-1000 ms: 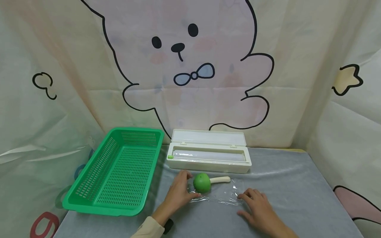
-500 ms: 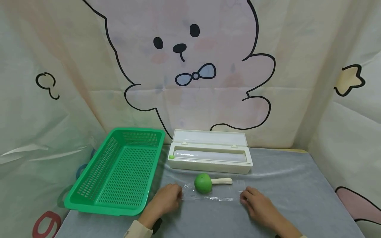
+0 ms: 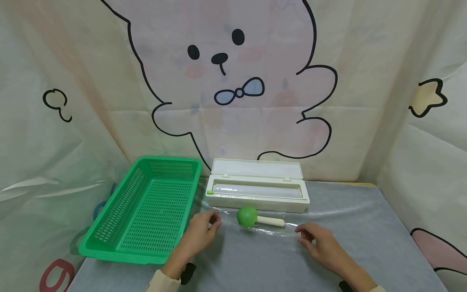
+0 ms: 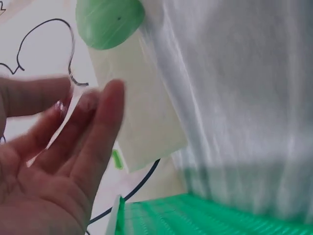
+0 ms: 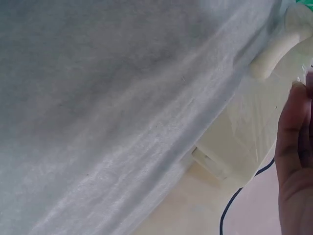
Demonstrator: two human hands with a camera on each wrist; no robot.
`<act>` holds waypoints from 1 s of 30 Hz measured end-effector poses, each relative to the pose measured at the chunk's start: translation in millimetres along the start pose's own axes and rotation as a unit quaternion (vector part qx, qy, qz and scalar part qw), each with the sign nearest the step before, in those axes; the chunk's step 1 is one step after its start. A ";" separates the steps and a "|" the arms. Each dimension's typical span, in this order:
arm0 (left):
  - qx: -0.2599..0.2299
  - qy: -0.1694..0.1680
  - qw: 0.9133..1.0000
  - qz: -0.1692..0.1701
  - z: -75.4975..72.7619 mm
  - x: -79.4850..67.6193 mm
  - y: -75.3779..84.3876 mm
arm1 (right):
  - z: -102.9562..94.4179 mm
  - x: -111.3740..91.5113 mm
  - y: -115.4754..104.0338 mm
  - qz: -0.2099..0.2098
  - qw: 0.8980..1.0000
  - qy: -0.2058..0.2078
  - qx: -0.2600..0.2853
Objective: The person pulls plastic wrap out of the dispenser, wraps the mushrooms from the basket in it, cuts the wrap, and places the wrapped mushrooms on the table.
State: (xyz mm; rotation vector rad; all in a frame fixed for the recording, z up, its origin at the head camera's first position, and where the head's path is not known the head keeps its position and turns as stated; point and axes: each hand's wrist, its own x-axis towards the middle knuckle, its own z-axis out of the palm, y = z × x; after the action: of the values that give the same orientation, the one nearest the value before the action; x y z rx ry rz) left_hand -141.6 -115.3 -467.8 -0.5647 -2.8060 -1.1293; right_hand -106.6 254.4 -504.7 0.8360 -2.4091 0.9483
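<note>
Left hand [image 3: 198, 233] pinching clear plastic film [image 3: 271, 232], right hand [image 3: 322, 245] pinching its other end, green-capped mushroom [image 3: 249, 217] between them, cling-film dispenser [image 3: 257, 201] beyond them

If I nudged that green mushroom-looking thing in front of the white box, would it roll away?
Probably not far: the rounded green cap could roll, but the long pale stem would likely make it swing in a curve. The cap looks smooth, so it may be slippery to grip. The thin, wrinkled clear film by it might get dragged along.
</note>
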 end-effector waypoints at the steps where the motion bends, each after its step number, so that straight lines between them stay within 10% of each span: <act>1: -0.019 0.013 1.000 -0.009 0.1 0.1 -0.1 | -1.0 0.2 0.3 0.009 1.000 0.006 -0.004; 7: -0.117 0.076 0.988 -0.063 1.1 3.6 1.7 | -8.2 3.5 4.1 0.096 0.994 0.059 -0.006; 13: -0.114 0.140 0.981 -0.076 7.9 11.1 0.7 | -10.5 14.9 1.6 0.177 0.981 0.072 -0.012; 30: -0.164 0.230 0.937 -0.205 37.9 37.4 -1.7 | 3.5 41.2 5.5 0.404 0.911 0.081 -0.003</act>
State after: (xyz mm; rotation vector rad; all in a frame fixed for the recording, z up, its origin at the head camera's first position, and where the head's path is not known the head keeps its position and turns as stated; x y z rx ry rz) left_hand -174.2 -79.0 -489.3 0.2718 -2.3886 -1.5694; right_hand -140.9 239.6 -486.4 -0.3054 -2.6078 1.2156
